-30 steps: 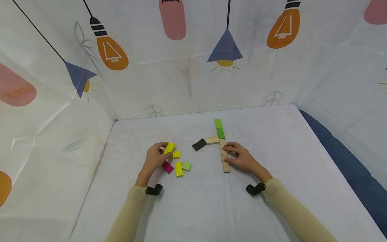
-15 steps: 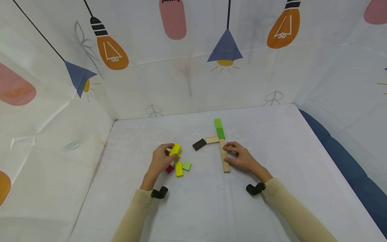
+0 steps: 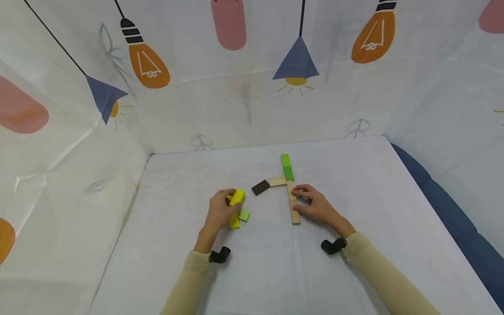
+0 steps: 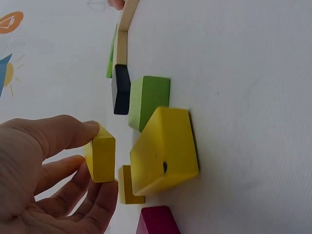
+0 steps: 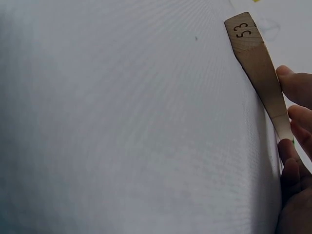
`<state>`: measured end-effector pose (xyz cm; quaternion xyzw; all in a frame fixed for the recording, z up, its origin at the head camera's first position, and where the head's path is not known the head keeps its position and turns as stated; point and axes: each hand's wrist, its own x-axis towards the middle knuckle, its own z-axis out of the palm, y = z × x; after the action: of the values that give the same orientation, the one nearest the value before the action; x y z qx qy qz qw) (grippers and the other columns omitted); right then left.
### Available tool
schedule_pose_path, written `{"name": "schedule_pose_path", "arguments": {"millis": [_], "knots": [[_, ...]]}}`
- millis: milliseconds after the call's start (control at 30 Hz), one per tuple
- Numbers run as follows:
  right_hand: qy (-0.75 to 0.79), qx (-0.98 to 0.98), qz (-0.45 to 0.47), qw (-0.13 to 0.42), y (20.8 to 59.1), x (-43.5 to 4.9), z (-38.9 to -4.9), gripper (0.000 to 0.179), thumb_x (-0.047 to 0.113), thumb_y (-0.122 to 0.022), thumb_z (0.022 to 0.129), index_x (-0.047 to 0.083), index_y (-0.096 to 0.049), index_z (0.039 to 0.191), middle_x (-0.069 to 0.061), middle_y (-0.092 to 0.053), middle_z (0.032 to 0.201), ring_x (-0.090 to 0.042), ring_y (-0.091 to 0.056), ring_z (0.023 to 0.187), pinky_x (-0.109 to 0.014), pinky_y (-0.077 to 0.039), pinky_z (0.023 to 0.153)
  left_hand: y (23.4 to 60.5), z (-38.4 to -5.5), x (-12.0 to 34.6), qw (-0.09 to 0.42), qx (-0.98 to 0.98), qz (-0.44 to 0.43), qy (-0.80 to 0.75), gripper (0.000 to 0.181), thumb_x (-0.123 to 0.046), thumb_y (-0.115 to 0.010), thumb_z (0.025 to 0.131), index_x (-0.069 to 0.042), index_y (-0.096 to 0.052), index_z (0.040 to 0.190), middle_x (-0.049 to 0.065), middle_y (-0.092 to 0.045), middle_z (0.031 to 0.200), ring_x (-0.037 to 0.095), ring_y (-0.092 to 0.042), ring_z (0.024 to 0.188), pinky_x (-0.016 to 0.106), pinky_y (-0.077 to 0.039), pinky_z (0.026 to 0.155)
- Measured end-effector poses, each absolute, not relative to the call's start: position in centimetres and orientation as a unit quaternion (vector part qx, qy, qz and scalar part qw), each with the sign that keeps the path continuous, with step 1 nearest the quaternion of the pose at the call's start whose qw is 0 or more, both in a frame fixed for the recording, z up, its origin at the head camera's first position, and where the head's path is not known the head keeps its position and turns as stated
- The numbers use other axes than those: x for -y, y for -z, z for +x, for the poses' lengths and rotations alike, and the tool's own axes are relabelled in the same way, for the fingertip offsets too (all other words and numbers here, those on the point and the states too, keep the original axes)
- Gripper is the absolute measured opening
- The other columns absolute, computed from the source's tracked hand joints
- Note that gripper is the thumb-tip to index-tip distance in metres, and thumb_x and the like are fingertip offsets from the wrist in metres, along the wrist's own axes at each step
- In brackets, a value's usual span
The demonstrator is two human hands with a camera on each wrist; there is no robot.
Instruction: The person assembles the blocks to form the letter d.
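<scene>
My left hand [image 3: 221, 211] pinches a yellow block [image 4: 103, 157] between thumb and fingers, raised over the table. Below it lie another yellow block [image 4: 168, 151], a light green block [image 3: 244, 215], a small yellow block [image 4: 127, 187] and a magenta block [image 4: 158, 222], which the hand hides in the head view. My right hand [image 3: 316, 207] touches the right side of two plain wooden blocks [image 3: 295, 214] set end to end, its fingers loosely bent. The nearer one bears the number 53 in the right wrist view.
Two green blocks [image 3: 288, 173] continue the wooden line toward the back. A plain wooden block [image 3: 277, 182] branches left from it, with a dark block [image 3: 260, 187] angled at its end. The white table [image 3: 260, 271] meets a printed cloth wall [image 3: 220, 105] behind.
My left hand has moved right with the yellow block, passing over the small yellow block and covering the magenta one. The right hand stays at the wooden blocks.
</scene>
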<state>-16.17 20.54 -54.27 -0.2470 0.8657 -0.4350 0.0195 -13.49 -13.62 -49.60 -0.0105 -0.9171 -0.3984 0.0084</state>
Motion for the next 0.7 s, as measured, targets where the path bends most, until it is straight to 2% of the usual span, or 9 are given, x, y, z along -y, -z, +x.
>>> {"name": "schedule_pose_path", "arguments": {"millis": [333,700], "knots": [[0.435,-0.866,-0.244,0.022,54.3,-20.6,-16.2,0.048,0.016,-0.08,0.089,0.001,-0.068,0.132,-0.019,-0.057,0.14,-0.043,-0.051,0.136,-0.061,-0.044,0.109,49.8,-13.2,12.0,-0.002,0.91,-0.013,0.414,0.045,-0.015,-0.08,0.089,-0.003,-0.068,0.131,0.015,-0.068,0.123,0.024,-0.06,0.093,0.038,-0.059,0.088],[0.44,-0.866,-0.235,0.03,54.3,-20.7,-16.2,0.048,0.018,-0.08,0.09,0.003,-0.067,0.134,-0.017,-0.057,0.141,-0.041,-0.051,0.136,-0.06,-0.044,0.109,50.6,-13.3,10.6,-0.002,0.908,-0.021,0.417,0.044,-0.013,-0.08,0.088,0.001,-0.068,0.129,0.017,-0.067,0.121,0.024,-0.064,0.093,0.04,-0.06,0.089]]}}
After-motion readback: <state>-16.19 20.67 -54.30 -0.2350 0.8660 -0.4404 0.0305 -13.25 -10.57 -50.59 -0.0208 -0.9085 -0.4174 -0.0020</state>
